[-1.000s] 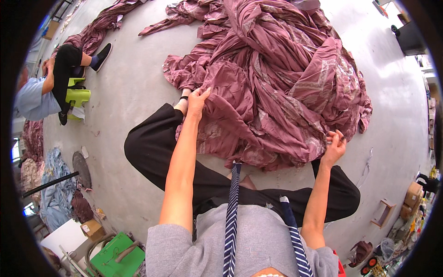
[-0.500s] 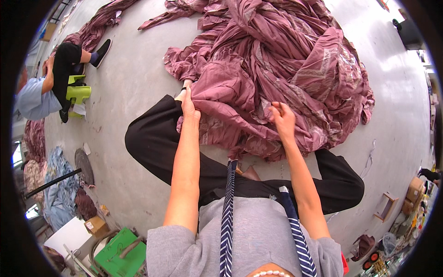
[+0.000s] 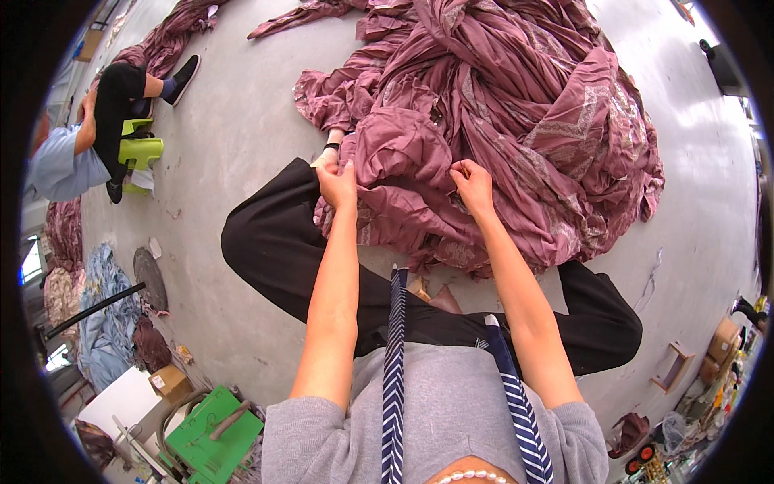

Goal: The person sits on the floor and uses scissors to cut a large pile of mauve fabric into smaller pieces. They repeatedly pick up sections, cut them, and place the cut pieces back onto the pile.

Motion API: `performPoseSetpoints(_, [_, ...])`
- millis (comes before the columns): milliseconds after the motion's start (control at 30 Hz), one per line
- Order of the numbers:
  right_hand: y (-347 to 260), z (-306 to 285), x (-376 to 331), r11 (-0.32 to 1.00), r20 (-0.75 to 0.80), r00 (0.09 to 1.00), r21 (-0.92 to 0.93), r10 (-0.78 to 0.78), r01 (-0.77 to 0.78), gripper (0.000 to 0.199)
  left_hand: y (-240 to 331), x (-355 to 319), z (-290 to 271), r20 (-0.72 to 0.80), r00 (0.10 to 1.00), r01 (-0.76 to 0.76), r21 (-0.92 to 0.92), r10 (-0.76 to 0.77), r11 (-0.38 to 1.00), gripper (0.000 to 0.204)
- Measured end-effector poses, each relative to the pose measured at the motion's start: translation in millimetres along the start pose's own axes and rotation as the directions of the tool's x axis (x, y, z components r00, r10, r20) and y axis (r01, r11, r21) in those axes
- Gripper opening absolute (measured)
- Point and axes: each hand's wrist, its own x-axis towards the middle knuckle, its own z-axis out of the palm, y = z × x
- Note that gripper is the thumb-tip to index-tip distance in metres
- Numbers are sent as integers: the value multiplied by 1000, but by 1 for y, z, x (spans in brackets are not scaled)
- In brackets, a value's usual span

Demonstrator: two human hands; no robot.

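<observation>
item: large heap of mauve-pink fabric, crumpled and twisted, lying on the grey concrete floor directly ahead of the seated person's black-trousered legs; the near edge drapes over the lap. the long axis of the heap runs from the lap away toward the upper right, with a narrower strip trailing off toward the upper left. left hand: forearm extended straight forward, fingers pinched shut on a fold at the heap's near left edge, by the knee. right hand: forearm angled forward and slightly inward, grip likewise closed on a bunched fold near the middle of the near edge; the hands are near each other, level. surroundings: a second person seated on a lime-green stool at upper left, well apart; a green crate at lower left; blue cloth at left edge.
</observation>
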Motion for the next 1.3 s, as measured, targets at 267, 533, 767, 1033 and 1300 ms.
performPoseSetpoints(267, [-26,-10,-30,925,13,943,-188,-334,330,19,96,19,50,488,357,-933,234,797,275,48])
performPoseSetpoints(533, [-38,-56,-62,970,-108,965,3,-241,242,18,104,-5,17,452,600,-676,-155,660,721,23])
performPoseSetpoints(767, [-60,-112,-109,925,-173,909,-38,-379,378,24,133,-86,-52,442,612,-506,-419,656,754,31])
performPoseSetpoints(1033, [-73,-138,-128,973,-271,955,158,-119,166,11,149,-117,-86,712,284,-472,-479,642,740,10])
performPoseSetpoints(1300, [-67,-143,-110,901,-152,982,402,-110,163,7,145,-131,-104,922,244,111,-335,301,936,23])
